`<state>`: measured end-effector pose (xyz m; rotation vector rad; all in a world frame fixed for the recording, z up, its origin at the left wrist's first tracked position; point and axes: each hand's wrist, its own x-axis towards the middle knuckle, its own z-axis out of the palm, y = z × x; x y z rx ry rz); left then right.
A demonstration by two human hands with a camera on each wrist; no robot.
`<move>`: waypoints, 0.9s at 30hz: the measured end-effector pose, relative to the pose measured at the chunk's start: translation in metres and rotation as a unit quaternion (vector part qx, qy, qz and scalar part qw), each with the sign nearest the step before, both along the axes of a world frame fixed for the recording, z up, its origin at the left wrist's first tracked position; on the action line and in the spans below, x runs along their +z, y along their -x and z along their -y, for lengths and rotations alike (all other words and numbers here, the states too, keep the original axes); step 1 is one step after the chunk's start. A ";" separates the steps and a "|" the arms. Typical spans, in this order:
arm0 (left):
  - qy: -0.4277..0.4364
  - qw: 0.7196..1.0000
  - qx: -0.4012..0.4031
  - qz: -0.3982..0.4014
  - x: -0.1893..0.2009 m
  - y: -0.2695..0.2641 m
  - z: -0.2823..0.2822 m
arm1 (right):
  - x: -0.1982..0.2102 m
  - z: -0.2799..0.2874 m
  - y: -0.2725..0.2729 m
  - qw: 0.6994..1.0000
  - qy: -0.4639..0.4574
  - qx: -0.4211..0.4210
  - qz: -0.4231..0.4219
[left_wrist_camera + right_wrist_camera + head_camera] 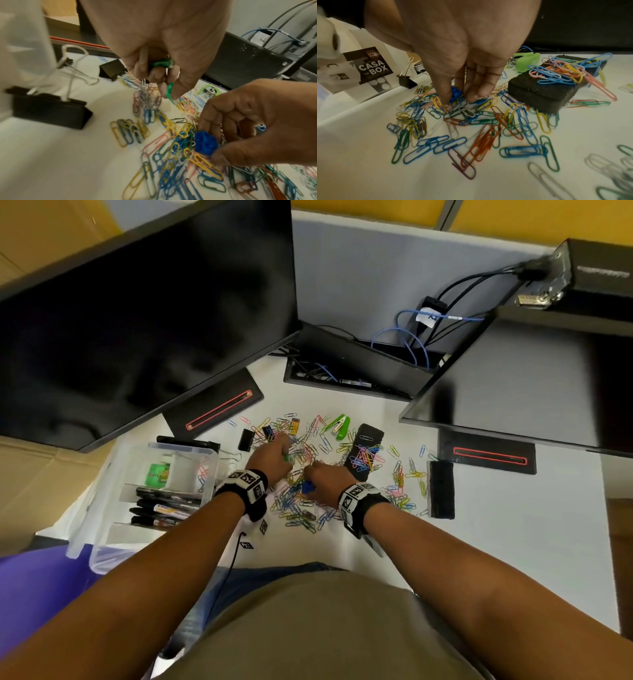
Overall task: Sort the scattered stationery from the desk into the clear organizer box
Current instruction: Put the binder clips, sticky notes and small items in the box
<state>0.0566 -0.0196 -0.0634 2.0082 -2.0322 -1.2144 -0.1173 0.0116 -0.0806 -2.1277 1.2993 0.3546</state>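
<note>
**Desk inventory: both hands down in the clip pile**

Left hand (154,40): fingers (154,77) curled, pinching a small green plastic piece (160,64) plus a hanging bunch of paper clips (145,94). A second green sliver visible under the thumb; kind of item not clear.

Right hand (453,47): fingers (444,94) drawn together, tips down in the pile, thumb and fingertips closing on a blue block (456,94), likely an eraser or sharpener. Not yet lifted clear of the desk (359,155).

Loose paper clips (301,508): many, mixed colours, spread under and all round both sets of fingers.

Black binder clips (49,106): left of the left fingers, handles up.

Green stapler (340,426): beyond the fingers, on the far edge of the pile.

Black felt eraser (556,83): just right of the right fingers, topped with a heap of clips. A second black eraser (442,489) farther right.

Clear organizer box (113,508): well left of the left fingers, already holding markers (164,506) and a green item.

Risks, as judged:
- Dangling clips held only by tangling; a quick swing toward the box could shed them across the desk.
- Blue block sits among clips; lifting may drag linked clips along, landing them in the wrong compartment.
- Left fingers loaded with two kinds of item; releasing one could drop both.
</note>
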 end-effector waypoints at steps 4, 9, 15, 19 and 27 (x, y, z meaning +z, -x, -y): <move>-0.012 0.999 0.041 -0.003 0.004 -0.009 -0.010 | -0.002 -0.004 -0.003 1.000 -0.002 -0.026 0.012; 0.000 0.995 0.096 -0.026 0.010 -0.009 -0.024 | 0.002 -0.006 -0.002 0.996 -0.023 -0.081 0.040; 0.051 0.993 0.100 -0.022 0.023 -0.013 -0.029 | 0.021 0.004 -0.002 0.995 -0.018 -0.089 0.053; 0.093 0.990 0.103 -0.034 0.036 -0.020 -0.035 | 0.034 0.010 -0.007 0.994 0.018 -0.074 0.076; 0.169 0.973 0.152 -0.039 0.068 -0.059 -0.048 | 0.060 0.019 -0.041 0.988 0.059 -0.079 0.119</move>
